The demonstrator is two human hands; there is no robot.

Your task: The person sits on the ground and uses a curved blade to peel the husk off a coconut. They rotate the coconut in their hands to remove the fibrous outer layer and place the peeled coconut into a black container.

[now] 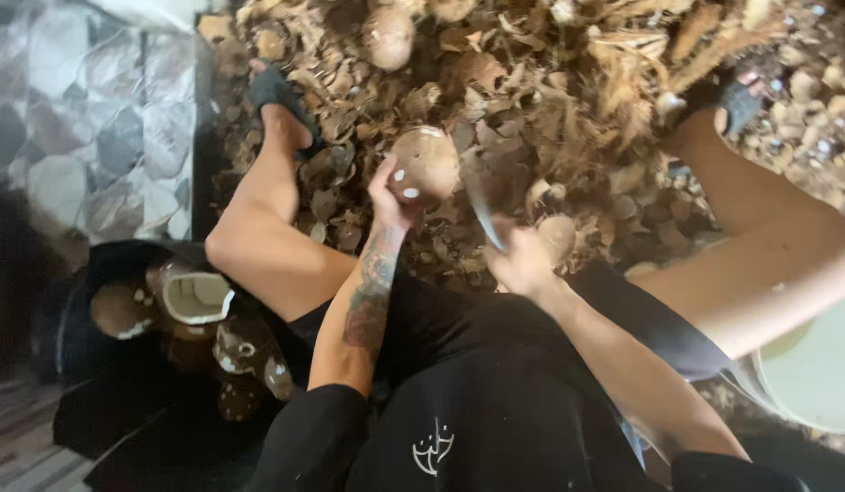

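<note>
The person sits on the floor with legs spread, and the coconut [425, 164] is held out in front between the knees, above a thick heap of dry husk scraps [532, 82] that covers the floor ahead. Held there, any shavings fall onto the heap rather than onto the black clothing.

The left hand [392, 193] cups the coconut from below and from its left side, fingers wrapped around the brown shell, so the rounded top is turned toward the blade. The forearm, tattooed, rises almost straight from a bent elbow near the lap, with the wrist cocked back to prop the nut up.

The right hand [522, 264] is closed in a fist around the handle of a knife [481, 205], whose curved blade points up and toward the coconut's right side; whether the edge touches the shell is too blurred to tell. That forearm runs diagonally from the lower right, elbow out.

At the person's left side, beside the thigh, a dark container [103, 364] holds peeled coconuts [194, 296], one cut open with white flesh showing. At the right edge stands a pale bucket [819, 374].
</note>
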